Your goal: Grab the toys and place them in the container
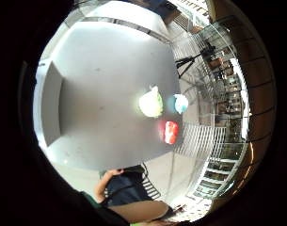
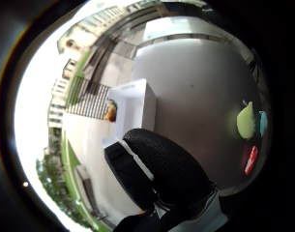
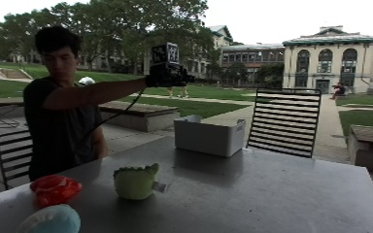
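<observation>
My gloved right hand is raised high above the table, just short of the white container, with nothing seen in it. Its black fingers hang loosely curled in the thumb side palm view. An orange-yellow toy lies inside the container. Three toys sit at the near end of the grey table, far from the hand: a green one, a red one and a light blue one. The little finger side palm view shows the green toy, blue toy, red toy and container.
A black slatted chair stands behind the table beside the container. Another chair is behind the person. A broad stretch of tabletop lies between the container and the toys.
</observation>
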